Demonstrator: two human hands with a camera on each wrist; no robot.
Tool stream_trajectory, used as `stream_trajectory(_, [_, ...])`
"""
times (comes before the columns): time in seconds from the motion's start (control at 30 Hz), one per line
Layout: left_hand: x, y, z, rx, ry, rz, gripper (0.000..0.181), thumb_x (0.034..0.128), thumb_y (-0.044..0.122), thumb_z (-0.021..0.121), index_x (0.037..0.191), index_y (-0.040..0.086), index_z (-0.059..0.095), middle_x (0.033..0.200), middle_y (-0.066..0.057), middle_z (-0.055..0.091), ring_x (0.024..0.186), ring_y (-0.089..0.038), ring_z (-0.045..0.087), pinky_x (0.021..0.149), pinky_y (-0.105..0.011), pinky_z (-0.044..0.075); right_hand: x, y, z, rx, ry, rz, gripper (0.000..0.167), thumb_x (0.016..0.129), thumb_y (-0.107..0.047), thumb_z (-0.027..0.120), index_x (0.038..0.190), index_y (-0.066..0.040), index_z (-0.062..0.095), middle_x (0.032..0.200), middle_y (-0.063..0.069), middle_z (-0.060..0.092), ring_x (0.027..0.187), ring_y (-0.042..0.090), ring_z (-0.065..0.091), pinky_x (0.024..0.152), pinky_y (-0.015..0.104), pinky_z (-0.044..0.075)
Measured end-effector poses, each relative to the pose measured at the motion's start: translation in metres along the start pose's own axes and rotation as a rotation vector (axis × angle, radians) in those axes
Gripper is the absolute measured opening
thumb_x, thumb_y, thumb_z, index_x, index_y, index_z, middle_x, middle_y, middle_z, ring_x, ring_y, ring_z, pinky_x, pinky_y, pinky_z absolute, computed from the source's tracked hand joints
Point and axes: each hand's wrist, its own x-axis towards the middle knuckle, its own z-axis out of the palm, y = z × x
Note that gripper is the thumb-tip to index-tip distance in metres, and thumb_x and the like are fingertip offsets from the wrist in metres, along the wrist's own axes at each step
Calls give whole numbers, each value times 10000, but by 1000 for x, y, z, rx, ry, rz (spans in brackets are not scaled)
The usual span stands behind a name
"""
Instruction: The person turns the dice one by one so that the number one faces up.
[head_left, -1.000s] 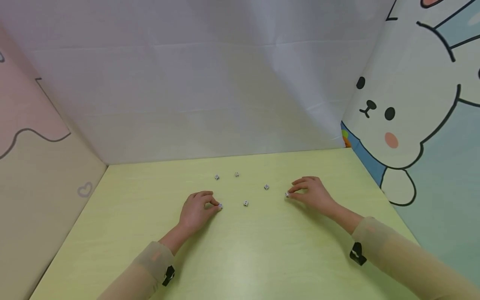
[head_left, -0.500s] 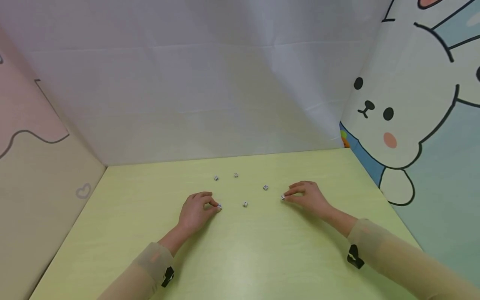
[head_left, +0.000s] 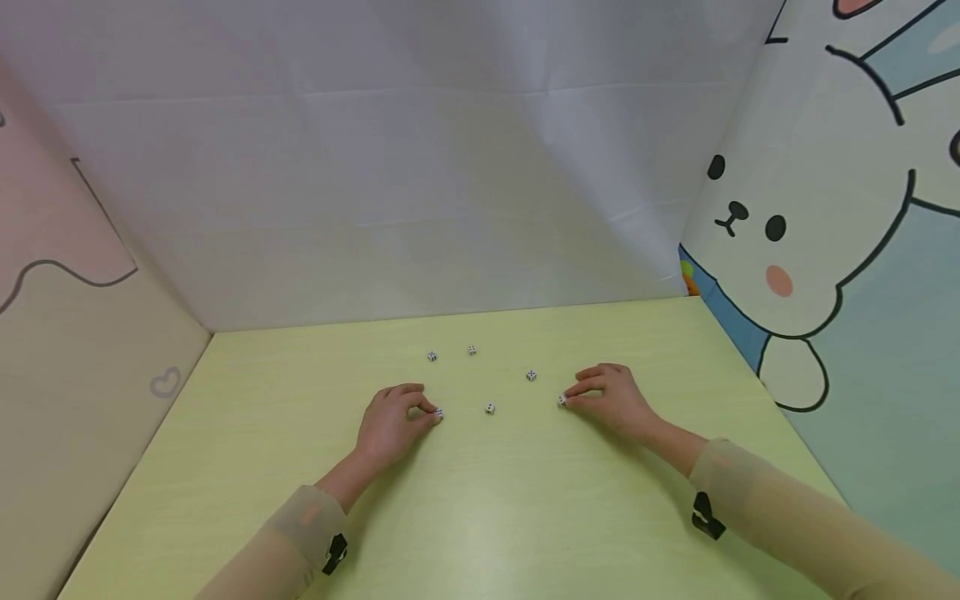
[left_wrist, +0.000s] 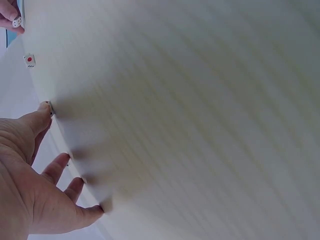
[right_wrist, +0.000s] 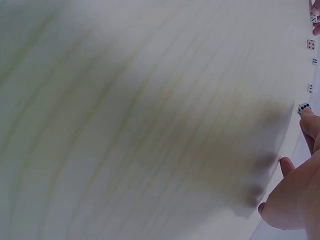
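My left hand (head_left: 392,427) pinches a small white die (head_left: 438,414) between thumb and index finger at the tabletop. In the left wrist view this die (left_wrist: 50,108) is mostly hidden by the thumb, and the other fingertips touch the table. To the right, my right hand (head_left: 615,403) pinches another white die (head_left: 562,401) with thumb and forefinger. The right wrist view shows dark dots on that die (right_wrist: 303,108). Between the hands lies a single die (head_left: 490,408), nearest the left one. A further die (head_left: 531,376) sits just left of and beyond the right fingertips.
Two more dice, a left one (head_left: 432,356) and a right one (head_left: 472,351), lie farther back on the pale yellow table (head_left: 480,517). A white cloth wall (head_left: 420,200) rises behind the table's far edge. A bunny-printed panel (head_left: 817,250) stands at the right.
The right hand has moved a short way left and nearer, carrying its die along. My left hand and the loose dice stay in place, apart from a slight camera shift.
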Motion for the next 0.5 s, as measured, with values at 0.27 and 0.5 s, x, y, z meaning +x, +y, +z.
stream_trajectory(0.27, [-1, 4, -5, 10, -5, 0, 106, 925, 308, 782, 893, 207, 774, 1384, -121, 624, 1318, -432, 497, 1106, -573, 383, -3, -1, 1, 21, 10, -9, 134, 881, -208, 818, 972, -111, 832, 1326, 235, 618, 1368, 507, 333, 1135, 643, 199])
stream_trajectory(0.5, [0, 8, -8, 13, -5, -6, 106, 924, 314, 784, 895, 213, 770, 1395, -111, 619, 1325, -419, 492, 1105, -573, 386, -3, 0, -1, 34, 2, 40, 130, 880, -225, 829, 973, -135, 832, 1468, 235, 525, 1458, 506, 209, 1162, 664, 191])
